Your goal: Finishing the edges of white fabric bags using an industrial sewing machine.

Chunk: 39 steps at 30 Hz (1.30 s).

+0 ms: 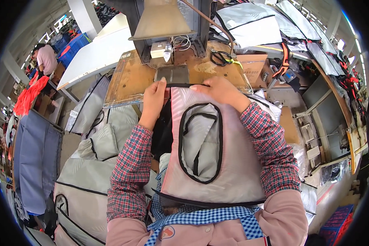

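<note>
A pale grey fabric panel [242, 164] with black bound edges hangs from the wooden machine table toward my lap. In its middle is a long oval opening edged in black, through which grey lining [201, 151] shows. My left hand [153, 100] is closed on the left end of the panel's black top edge, thumb on top. My right hand [222, 92] pinches the same edge farther right. Between them the black strip is drawn fairly straight, just in front of a dark metal plate [173, 75] on the table.
Above the plate stands a machine with a tan hood [162, 18]. Black-handled scissors [220, 58] lie on the wooden table [127, 80]. Grey fabric pieces [82, 174] are heaped at left, others [254, 28] at back right. A person [47, 59] sits far left near blue crates [74, 47].
</note>
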Tool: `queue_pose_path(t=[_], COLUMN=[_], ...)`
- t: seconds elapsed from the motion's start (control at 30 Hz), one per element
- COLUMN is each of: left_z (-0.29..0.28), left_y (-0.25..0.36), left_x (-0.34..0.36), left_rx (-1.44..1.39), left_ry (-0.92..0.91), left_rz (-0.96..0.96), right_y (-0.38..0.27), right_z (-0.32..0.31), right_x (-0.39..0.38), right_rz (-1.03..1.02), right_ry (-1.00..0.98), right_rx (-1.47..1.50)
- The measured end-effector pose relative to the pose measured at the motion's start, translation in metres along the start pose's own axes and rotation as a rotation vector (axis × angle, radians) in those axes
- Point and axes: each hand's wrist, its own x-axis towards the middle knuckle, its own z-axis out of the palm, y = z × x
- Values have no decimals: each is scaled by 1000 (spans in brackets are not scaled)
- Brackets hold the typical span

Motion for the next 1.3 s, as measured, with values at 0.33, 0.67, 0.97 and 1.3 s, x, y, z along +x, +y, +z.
queue_pose_path(t=[0.33, 0.67, 0.97, 1.3], left_z=[7, 3, 5, 7], left_y=[25, 23, 32, 27], left_x=[46, 78, 86, 98], left_rx=[91, 117, 89, 96], left_ry=[-10, -33, -17, -2], left_rz=[-134, -144, -94, -77], right_y=[17, 13, 20, 27], right_z=[-10, -15, -8, -4], right_x=[41, 58, 68, 79], right_rz=[9, 90, 102, 129], right_ry=[16, -73, 14, -19], right_rx=[82, 62, 104, 86])
